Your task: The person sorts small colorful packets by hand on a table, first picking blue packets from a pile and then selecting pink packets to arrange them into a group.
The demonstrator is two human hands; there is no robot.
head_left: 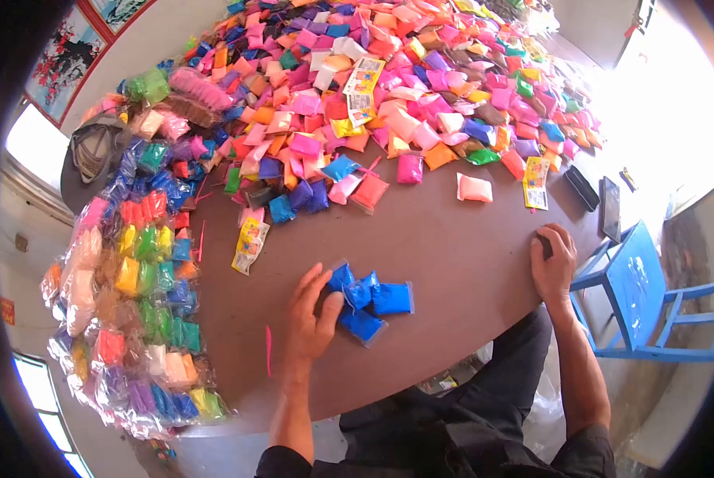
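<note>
Several blue packets in clear plastic (392, 298) lie in a small cluster on the brown table (453, 247). My left hand (312, 315) is at the left side of this cluster, palm down. Its thumb and fingers are apart, with the tips right at the edge of the nearest blue packet (341, 277). My right hand (555, 267) rests at the right edge of the table with its fingers curled. A dark patch shows between its thumb and fingers, and I cannot tell what it is.
A large heap of colourful packets (309, 103) covers the far side. Bagged packets (146, 279) line the left edge. A pink strip (268, 350), printed yellow strips (535, 183), a pale pink packet (474, 188) and a black case (582, 189) lie about. A blue chair (636, 279) stands right.
</note>
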